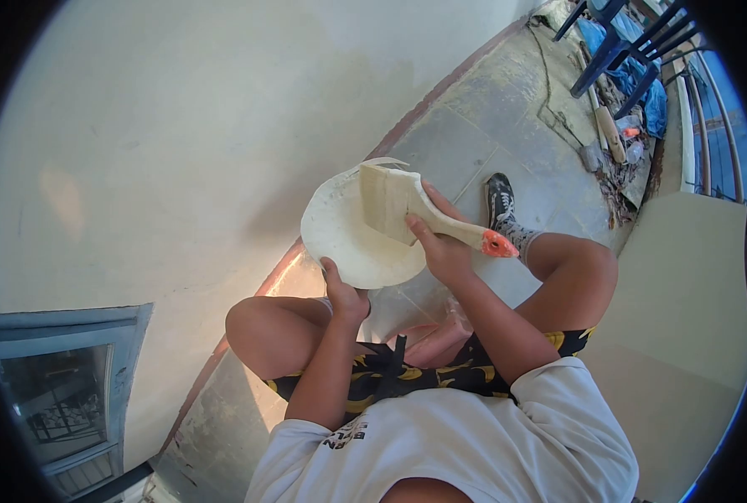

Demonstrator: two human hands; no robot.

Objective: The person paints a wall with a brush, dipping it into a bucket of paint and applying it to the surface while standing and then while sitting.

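Left hand (344, 295) has fingers clamped on the white shell (340, 230) rim, right hand (444, 250) wrapped round the wooden goose neck (390, 201) (orange beak (499, 245)). Looks like test-fitting; next move needs careful lining up.

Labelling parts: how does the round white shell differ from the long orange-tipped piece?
The round white shell is a wide shallow dish; the long piece is a broad slab narrowing to a neck. The shell is all white; the long piece is tan, orange-tipped. The left hand grips the shell, the right hand the long piece. Both are held up.
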